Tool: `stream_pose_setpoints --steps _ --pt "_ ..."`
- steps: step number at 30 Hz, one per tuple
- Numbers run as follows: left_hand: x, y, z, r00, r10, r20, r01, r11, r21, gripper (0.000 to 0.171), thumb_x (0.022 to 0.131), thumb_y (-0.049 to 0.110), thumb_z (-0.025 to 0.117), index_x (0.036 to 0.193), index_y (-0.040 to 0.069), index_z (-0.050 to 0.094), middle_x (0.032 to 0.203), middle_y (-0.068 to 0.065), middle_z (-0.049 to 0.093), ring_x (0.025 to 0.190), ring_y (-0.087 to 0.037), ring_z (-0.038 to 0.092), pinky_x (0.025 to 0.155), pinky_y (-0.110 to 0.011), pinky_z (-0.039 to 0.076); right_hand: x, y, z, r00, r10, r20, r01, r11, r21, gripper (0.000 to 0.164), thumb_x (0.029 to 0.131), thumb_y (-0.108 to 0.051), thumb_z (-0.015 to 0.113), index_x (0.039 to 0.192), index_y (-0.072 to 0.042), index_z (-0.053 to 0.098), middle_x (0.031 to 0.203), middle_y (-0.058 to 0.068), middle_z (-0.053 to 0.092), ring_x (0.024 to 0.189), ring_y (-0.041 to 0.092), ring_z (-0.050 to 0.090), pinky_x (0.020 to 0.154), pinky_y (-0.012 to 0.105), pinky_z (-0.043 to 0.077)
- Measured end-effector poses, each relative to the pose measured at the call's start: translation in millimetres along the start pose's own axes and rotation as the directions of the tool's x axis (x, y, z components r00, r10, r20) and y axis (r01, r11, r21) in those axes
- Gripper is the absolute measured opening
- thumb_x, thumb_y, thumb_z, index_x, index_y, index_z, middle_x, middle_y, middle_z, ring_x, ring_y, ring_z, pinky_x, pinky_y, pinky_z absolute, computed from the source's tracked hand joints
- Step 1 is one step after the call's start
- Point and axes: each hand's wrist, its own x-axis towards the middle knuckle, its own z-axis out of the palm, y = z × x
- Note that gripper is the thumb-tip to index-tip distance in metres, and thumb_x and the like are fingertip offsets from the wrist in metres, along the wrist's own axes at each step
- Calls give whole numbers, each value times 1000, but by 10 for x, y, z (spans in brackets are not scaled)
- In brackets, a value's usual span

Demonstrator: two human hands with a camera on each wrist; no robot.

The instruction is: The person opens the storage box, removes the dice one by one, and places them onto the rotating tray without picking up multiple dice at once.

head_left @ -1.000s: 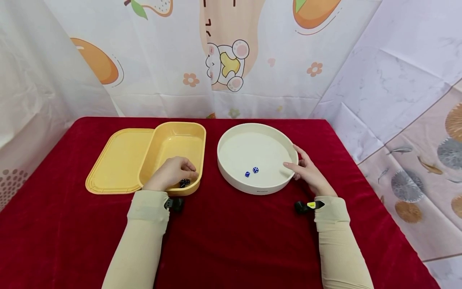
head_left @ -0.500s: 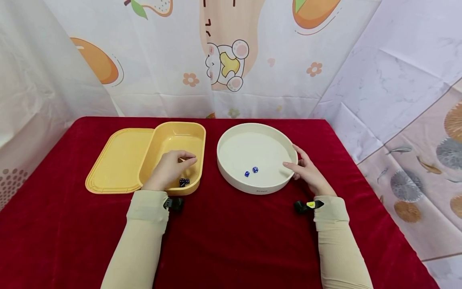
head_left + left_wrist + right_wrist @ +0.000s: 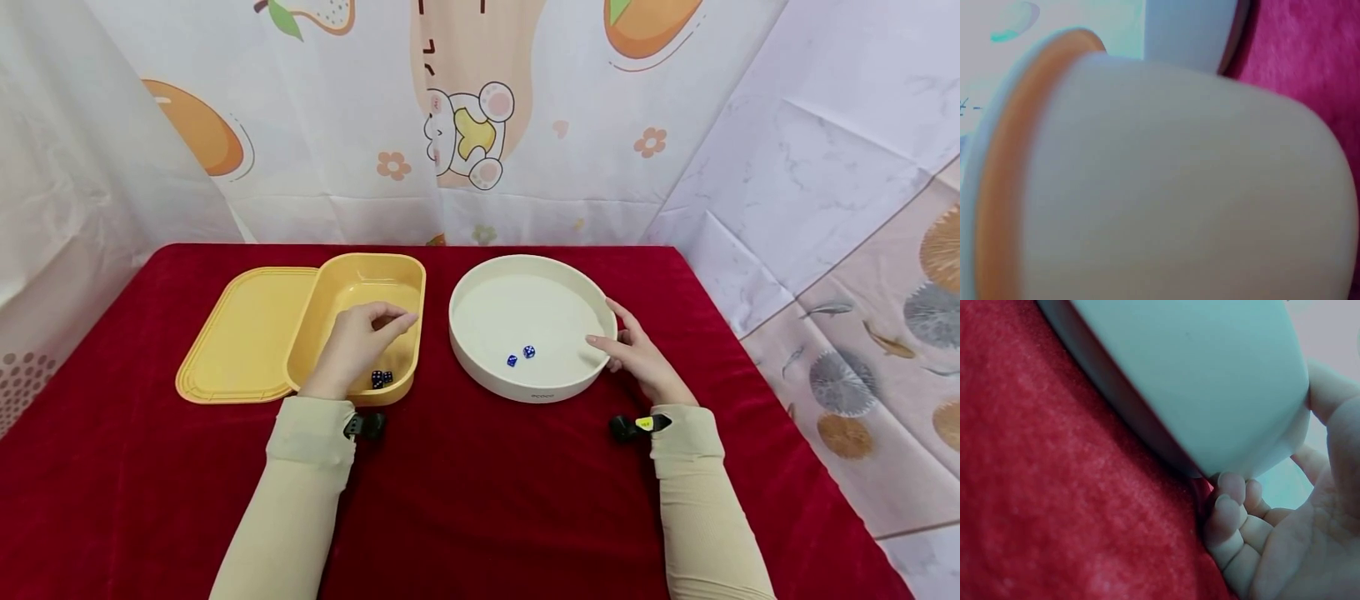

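Observation:
My left hand [image 3: 354, 343] is raised over the yellow box [image 3: 352, 265], thumb and fingertips drawn together near its right rim. Whether something small sits between those fingertips is hidden. Several dark dice [image 3: 381, 379] lie at the box's near end, below this hand. To the right, my right hand [image 3: 642, 358] grips the side of a round cream tray [image 3: 517, 300], thumb over the rim and fingers outside. In the right wrist view, curled fingers [image 3: 1225, 515] touch the tray's lower edge. Two blue dice [image 3: 521, 357] rest inside the tray, towards its near side. The left wrist view is filled by the box wall [image 3: 1191, 187].
A flat yellow lid [image 3: 251, 333] lies left of the box, against its side. Dark red cloth [image 3: 495, 492] covers the table. A printed white curtain [image 3: 322, 125] hangs behind the far edge.
My left hand has risen from inside the box and shifted slightly away from me, its thumb and fingertips coming together, uncovering the dark dice. The right hand stays on the round tray.

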Motion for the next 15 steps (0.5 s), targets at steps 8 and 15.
stream_pose_setpoints --steps 8,15 --pt "-29 110 98 994 29 -110 -37 996 -77 35 87 45 73 102 13 74 89 -5 72 82 -18 58 74 -30 48 3 16 -7 1000 -7 -5 7 1000 -8 86 94 -28 67 160 -26 12 96 8 45 63 7 50 62 21 46" --pt "-38 187 197 989 58 -138 -73 992 -104 25 83 34 80 95 12 74 84 -4 74 78 -16 59 66 -24 48 11 9 -5 1000 -6 0 6 1000 -8 86 94 -28 67 160 -27 11 95 8 45 62 7 49 63 21 45"
